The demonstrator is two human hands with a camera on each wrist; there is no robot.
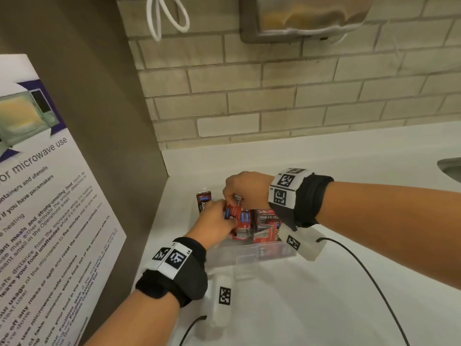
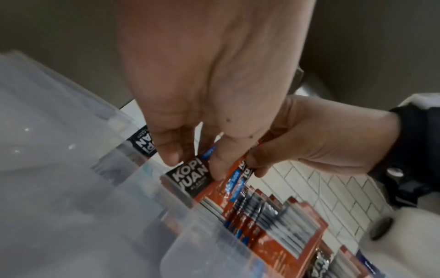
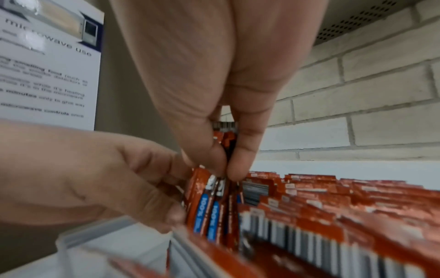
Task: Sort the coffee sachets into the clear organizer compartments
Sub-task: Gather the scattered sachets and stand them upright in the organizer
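A clear organizer (image 1: pixel 249 254) stands on the white counter, its far compartments packed with upright red coffee sachets (image 1: pixel 265 222). My left hand (image 1: pixel 224 216) pinches the tops of a few sachets (image 2: pixel 190 176) at the left end of the row. My right hand (image 1: pixel 233 199) comes down from above and pinches one red sachet (image 3: pixel 228 143) between thumb and finger, right next to the left fingers. In the right wrist view the right hand (image 3: pixel 226 172) holds it upright over the row (image 3: pixel 309 206). A dark sachet (image 1: pixel 204 201) lies on the counter behind the organizer.
A brown panel with a microwave-use poster (image 1: pixel 37 196) rises close on the left. The brick wall (image 1: pixel 274 96) runs behind. A sink edge (image 1: pixel 451 168) shows at the far right. Black cables (image 1: pixel 361 270) trail over the counter (image 1: pixel 324 308).
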